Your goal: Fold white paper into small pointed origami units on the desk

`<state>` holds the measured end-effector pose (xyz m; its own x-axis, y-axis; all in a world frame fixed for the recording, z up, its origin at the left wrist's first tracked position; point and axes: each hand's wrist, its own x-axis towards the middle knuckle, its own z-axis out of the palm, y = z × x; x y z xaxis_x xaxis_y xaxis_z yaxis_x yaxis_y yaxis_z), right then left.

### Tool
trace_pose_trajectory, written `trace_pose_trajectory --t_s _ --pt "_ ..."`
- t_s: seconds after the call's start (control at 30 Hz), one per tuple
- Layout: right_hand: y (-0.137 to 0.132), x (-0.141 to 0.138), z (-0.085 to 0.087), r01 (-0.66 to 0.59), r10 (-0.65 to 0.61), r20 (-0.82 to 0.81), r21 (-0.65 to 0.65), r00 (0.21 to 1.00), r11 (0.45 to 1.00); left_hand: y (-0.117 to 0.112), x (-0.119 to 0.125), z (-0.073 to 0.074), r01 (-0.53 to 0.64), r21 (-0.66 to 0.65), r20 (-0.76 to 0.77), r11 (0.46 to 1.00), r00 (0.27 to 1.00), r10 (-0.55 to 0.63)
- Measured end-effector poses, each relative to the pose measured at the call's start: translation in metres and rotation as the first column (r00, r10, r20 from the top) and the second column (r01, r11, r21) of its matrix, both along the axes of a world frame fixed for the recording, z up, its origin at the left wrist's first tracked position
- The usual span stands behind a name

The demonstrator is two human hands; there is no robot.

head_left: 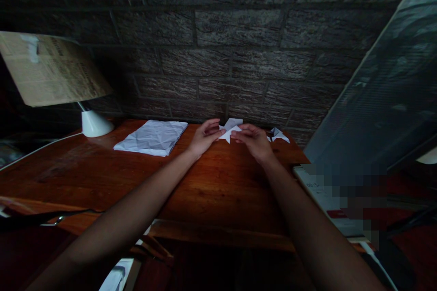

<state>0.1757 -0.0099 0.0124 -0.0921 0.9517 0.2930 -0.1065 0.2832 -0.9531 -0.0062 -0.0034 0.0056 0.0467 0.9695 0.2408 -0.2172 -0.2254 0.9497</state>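
Between my two hands is a folded white paper piece (228,132) with pointed flaps, held near the back of the wooden table (205,191). My left hand (206,137) pinches its left side between thumb and fingers. On the right side, my right hand (254,140) grips the paper, thumb and fingers closed on its edge. Just beyond my right hand lies another folded white paper shape (280,135), partly hidden by that hand. To the left of my left hand rests a stack of creased white paper sheets (152,137).
A lamp with a brown shade (51,70) and white base (95,123) stands at the back left, its cord running left. A dark brick wall (235,59) rises behind the table. A device displaying digits (312,185) is at the right, partly pixelated.
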Motion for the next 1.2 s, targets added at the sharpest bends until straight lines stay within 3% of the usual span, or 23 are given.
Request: trace_pose_trajectory --t_s 0.2,0.33,0.47,0.53,0.67,0.83,1.1,1.2 --pt "-0.001 -0.001 0.0 0.033 -0.032 -0.052 0.029 0.998 0.999 -0.002 -0.001 0.001 0.197 -0.164 0.158 0.967 0.972 -0.171" --pt "0.002 0.001 -0.004 0.069 -0.071 0.034 0.063 0.997 0.996 0.0 -0.001 0.001 0.153 -0.138 0.142 0.979 0.981 -0.133" --pt "0.005 0.003 -0.004 0.224 -0.271 0.145 0.278 0.952 0.934 0.003 -0.004 0.001 0.067 -0.019 0.023 0.998 0.997 -0.067" --pt "0.004 0.004 -0.002 0.261 -0.321 0.148 0.32 0.936 0.911 0.005 -0.005 0.002 0.051 0.046 -0.038 0.998 0.998 -0.049" --pt "0.0 0.003 0.002 0.201 -0.249 0.185 0.243 0.951 0.949 0.005 -0.008 0.003 0.06 0.09 -0.113 0.994 0.992 -0.049" --pt "-0.004 0.001 0.002 0.112 -0.167 0.245 0.224 0.955 0.968 0.005 -0.009 0.003 0.093 0.022 -0.021 0.995 0.995 -0.093" --pt "-0.001 -0.003 -0.001 0.124 -0.141 0.114 0.145 0.983 0.982 0.008 -0.014 0.002 0.217 0.004 0.028 0.976 0.976 -0.217" --pt "-0.002 -0.005 -0.001 0.083 -0.099 0.107 0.141 0.989 0.987 0.011 -0.017 0.002 0.187 -0.003 0.001 0.982 0.982 -0.187"
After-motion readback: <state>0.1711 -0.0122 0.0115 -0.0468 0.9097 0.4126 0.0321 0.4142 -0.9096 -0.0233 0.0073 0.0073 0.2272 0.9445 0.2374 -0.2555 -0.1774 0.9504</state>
